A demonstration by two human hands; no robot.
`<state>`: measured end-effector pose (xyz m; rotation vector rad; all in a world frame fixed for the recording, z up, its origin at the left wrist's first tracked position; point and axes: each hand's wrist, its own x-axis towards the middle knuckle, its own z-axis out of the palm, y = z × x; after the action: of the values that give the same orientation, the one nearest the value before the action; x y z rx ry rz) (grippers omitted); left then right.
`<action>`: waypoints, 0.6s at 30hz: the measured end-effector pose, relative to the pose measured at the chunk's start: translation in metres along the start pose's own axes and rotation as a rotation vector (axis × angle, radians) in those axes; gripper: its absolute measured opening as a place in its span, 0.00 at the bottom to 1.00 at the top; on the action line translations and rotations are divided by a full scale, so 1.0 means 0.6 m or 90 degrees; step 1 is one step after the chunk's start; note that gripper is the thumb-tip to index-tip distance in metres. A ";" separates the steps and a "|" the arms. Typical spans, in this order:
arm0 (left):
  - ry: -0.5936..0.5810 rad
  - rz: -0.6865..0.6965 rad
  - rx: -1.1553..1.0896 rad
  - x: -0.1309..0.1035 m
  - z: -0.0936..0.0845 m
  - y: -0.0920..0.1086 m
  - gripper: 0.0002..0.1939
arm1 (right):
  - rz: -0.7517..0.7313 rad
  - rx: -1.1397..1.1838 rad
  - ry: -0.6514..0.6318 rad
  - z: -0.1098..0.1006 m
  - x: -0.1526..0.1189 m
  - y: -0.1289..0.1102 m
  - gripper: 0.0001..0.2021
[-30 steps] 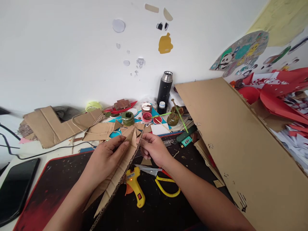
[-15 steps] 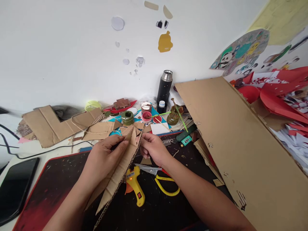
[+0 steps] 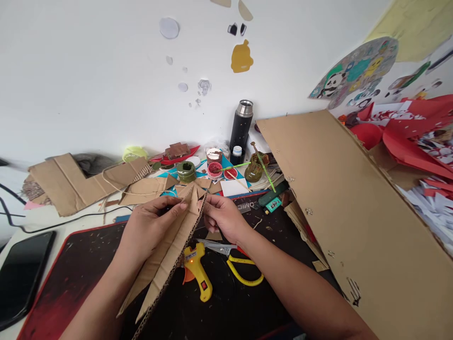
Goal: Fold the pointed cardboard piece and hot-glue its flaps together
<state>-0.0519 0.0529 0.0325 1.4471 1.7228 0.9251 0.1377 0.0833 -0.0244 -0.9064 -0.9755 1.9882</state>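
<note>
A folded piece of corrugated cardboard (image 3: 177,250) is held up above the dark mat, its pointed end away from me and its long flaps spread toward me. My left hand (image 3: 152,226) pinches its left side near the far end, thumb on the inner face. My right hand (image 3: 224,218) grips the right edge close to the tip, with some fingertips hidden behind the cardboard. Just below lie a yellow hot glue gun (image 3: 198,273), its small light glowing orange, and scissors (image 3: 246,271) with yellow-and-red handles.
A large cardboard sheet (image 3: 339,203) leans along the right side. Behind the mat (image 3: 92,255) stand a black flask (image 3: 241,125), an open green paint jar (image 3: 186,172) and a murky jar (image 3: 255,169) with a brush. A phone (image 3: 24,278) lies at left, near a black cable (image 3: 81,218).
The flaps of the cardboard have spread a little further apart at the near end. Both hands keep their hold near the tip; the whole view has shifted slightly.
</note>
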 end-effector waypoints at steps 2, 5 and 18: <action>-0.001 -0.009 -0.010 0.001 0.001 0.000 0.17 | -0.002 0.001 -0.004 -0.001 0.000 0.001 0.27; -0.007 -0.017 -0.015 0.002 0.002 -0.001 0.16 | 0.005 -0.002 -0.007 -0.001 -0.001 0.000 0.28; -0.020 -0.065 -0.060 0.004 0.008 -0.004 0.19 | 0.009 0.003 -0.023 -0.005 0.002 0.007 0.29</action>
<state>-0.0496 0.0551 0.0277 1.2948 1.6914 0.9114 0.1381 0.0832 -0.0297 -0.8800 -0.9856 2.0238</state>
